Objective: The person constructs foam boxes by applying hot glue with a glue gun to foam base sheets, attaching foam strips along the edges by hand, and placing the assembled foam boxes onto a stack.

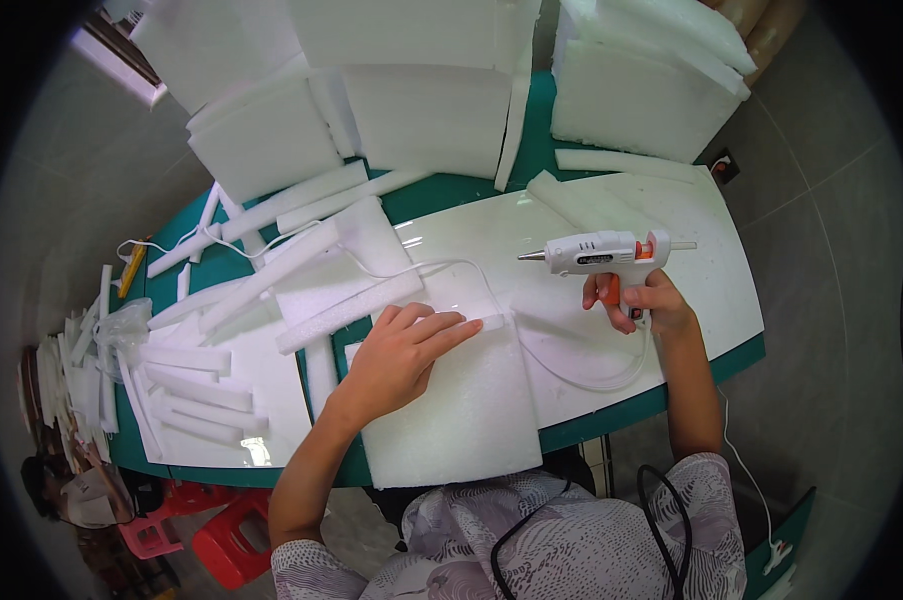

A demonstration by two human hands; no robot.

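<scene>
My right hand (649,298) grips a white hot glue gun (602,252) with orange trigger parts. Its metal nozzle points left, and a clear glue stick juts from the back. The gun is raised above the white board (662,215). My left hand (407,352) rests, fingers stretched out, on the far edge of a square white foam sheet (457,425). Beneath its fingertips lies a narrow foam strip (490,323) along that edge; the thumb is mostly hidden. A white cord (582,385) loops across the board below the gun.
Large foam blocks (422,120) stand along the back of the green table (437,200), with more foam blocks (632,100) at the far right. Several loose foam strips (197,390) lie at left beside a clear plastic bag (122,325). Red stools (232,540) stand below; another person (92,500) is at lower left.
</scene>
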